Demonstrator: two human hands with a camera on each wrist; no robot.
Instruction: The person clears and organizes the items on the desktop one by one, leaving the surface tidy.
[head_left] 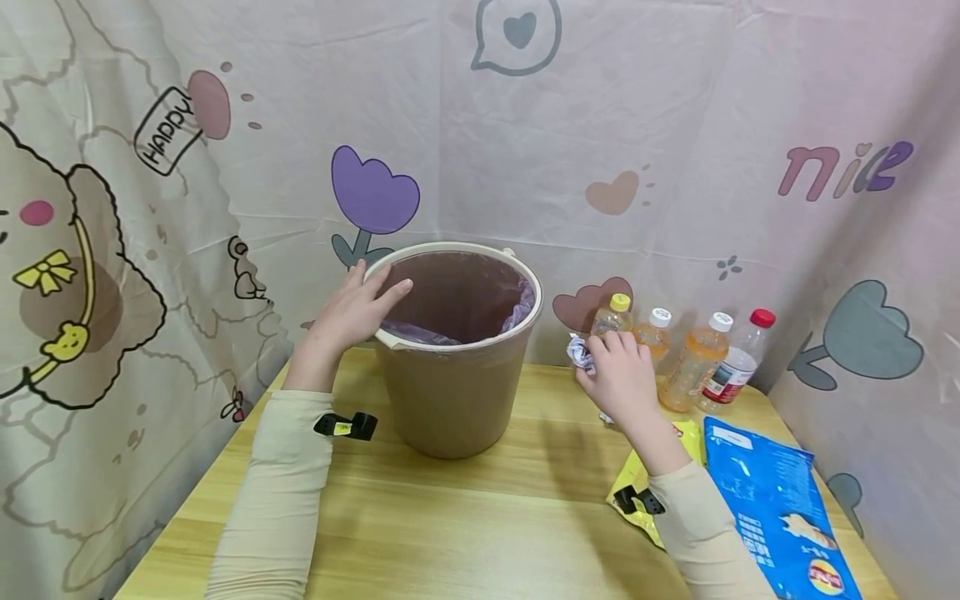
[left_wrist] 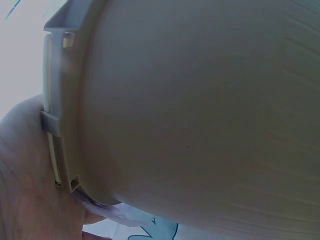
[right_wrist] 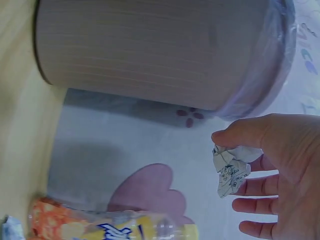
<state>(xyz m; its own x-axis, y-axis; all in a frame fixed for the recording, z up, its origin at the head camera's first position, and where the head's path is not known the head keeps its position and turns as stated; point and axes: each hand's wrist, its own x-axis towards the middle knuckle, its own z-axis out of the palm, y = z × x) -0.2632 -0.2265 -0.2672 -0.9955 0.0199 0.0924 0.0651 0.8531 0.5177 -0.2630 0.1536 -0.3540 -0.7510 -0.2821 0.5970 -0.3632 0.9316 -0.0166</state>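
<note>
The wood-grained table holds bin, bottles, packets.

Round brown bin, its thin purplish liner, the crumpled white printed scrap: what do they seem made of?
Bin: probably matte plastic, judging by its smooth, moulded look. Liner: likely slightly glossy plastic film, being sheer and wrinkled. Scrap: apparently matte paper, holding sharp creases.
</note>
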